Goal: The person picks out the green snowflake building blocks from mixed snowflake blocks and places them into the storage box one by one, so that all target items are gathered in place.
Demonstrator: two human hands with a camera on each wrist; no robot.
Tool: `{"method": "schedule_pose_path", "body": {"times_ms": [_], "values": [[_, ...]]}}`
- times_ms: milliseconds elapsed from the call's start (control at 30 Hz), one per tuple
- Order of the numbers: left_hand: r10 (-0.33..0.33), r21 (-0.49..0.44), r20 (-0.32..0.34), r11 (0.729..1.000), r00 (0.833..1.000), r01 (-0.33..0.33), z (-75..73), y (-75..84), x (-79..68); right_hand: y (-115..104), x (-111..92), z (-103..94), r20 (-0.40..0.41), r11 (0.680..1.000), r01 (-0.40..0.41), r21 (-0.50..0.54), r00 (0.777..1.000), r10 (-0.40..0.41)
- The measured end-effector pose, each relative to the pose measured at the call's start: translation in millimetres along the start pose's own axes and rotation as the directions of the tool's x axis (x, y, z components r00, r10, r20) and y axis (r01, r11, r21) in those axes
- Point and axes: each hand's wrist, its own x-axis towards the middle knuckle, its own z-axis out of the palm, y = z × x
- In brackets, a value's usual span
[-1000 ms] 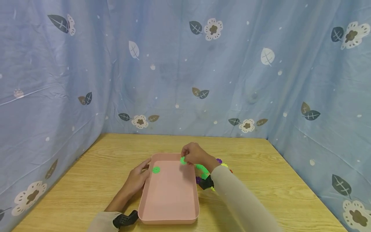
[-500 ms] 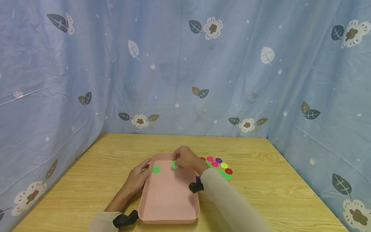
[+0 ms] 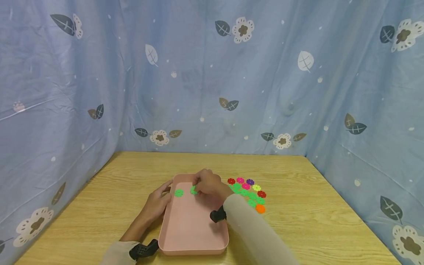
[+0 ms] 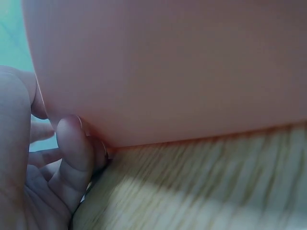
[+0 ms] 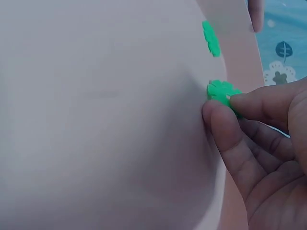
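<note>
A pink tray (image 3: 193, 228) lies lengthwise on the table. At its far left corner my left hand (image 3: 158, 202) grips the outside, thumb (image 4: 73, 139) on the side wall. My right hand (image 3: 210, 183) reaches over the tray and pinches a green interlocking snowflake disc (image 5: 223, 90) between thumb and fingertips. That disc is upright and slightly tilted in the right wrist view, low over the tray's far part. To its left, a second green disc (image 3: 179, 193) lies flat on the tray floor.
Right of the tray, several loose snowflake discs lie on the wooden table (image 3: 304, 206): green discs (image 3: 244, 192) in a cluster, with red, pink, purple and yellow ones behind and an orange disc (image 3: 260, 209) in front. A blue patterned curtain (image 3: 212, 73) surrounds the table.
My right hand has moved left and slightly down from the tray's far right rim, bringing the pinched green disc near the other one. The left hand and tray stay put.
</note>
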Motion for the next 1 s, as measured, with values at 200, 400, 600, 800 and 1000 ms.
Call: {"method": "schedule_pose_path", "body": {"times_ms": [200,400,600,800,1000], "values": [[-0.006,-0.009,0.000,1.000,1.000,0.006,0.2,-0.7,0.7,-4.1,0.3,5.8,0.036,0.991,0.027,0.133,0.999,-0.032],[-0.012,-0.030,0.016,0.999,1.000,0.012,0.1,-1.8,0.8,-6.7,-1.0,9.9,0.052,0.981,0.008,0.194,0.998,-0.019],[-0.013,-0.033,0.030,0.999,0.999,0.014,-1.4,-0.3,0.2,-5.3,4.5,13.7,0.036,0.995,0.016,0.101,0.999,-0.020],[-0.017,-0.031,0.039,0.999,0.999,0.018,-1.8,0.1,0.5,-4.6,7.1,15.9,0.042,0.998,0.035,0.048,0.998,-0.037],[-0.009,-0.005,0.036,1.000,0.999,0.009,-2.5,0.7,0.6,-6.1,8.3,17.7,0.028,0.999,0.037,0.010,0.999,-0.038]]}}
